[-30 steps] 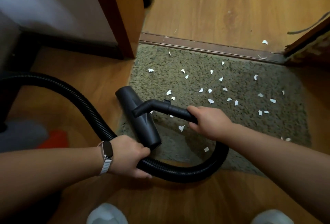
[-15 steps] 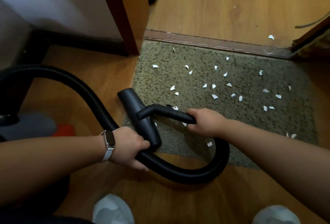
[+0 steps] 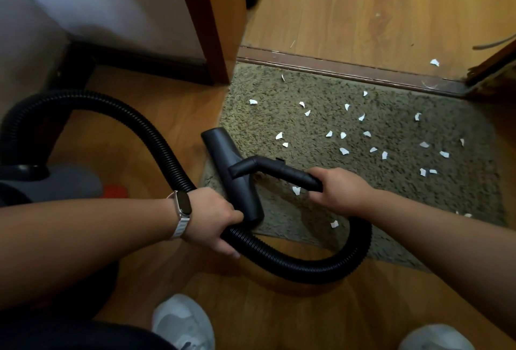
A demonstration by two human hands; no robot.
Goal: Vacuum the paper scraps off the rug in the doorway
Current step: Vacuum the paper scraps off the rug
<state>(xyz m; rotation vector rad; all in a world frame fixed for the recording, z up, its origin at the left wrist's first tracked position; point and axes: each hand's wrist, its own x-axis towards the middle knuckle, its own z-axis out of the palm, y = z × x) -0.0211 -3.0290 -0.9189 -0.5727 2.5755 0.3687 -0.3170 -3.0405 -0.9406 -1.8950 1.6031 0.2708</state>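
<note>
While the nozzle (image 3: 223, 151) sits on the rug's (image 3: 405, 196) left edge, the right hand (image 3: 339, 192) wraps the stiff handle tube (image 3: 282, 172) and the left hand (image 3: 215, 218) curls round the ribbed hose (image 3: 307, 270). The hose looks bendy and light, so steer by the tube. Paper scraps (image 3: 344, 151) lie scattered mid-rug, feather-light.

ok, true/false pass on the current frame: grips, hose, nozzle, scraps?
1. Right grip holds the wand handle. True.
2. Left grip is off the hose. False: it holds the hose.
3. Paper scraps lie on the rug. True.
4. The nozzle sits at the rug's right edge. False: left edge.
5. One scrap lies on the wood floor past the threshold. True.
</note>
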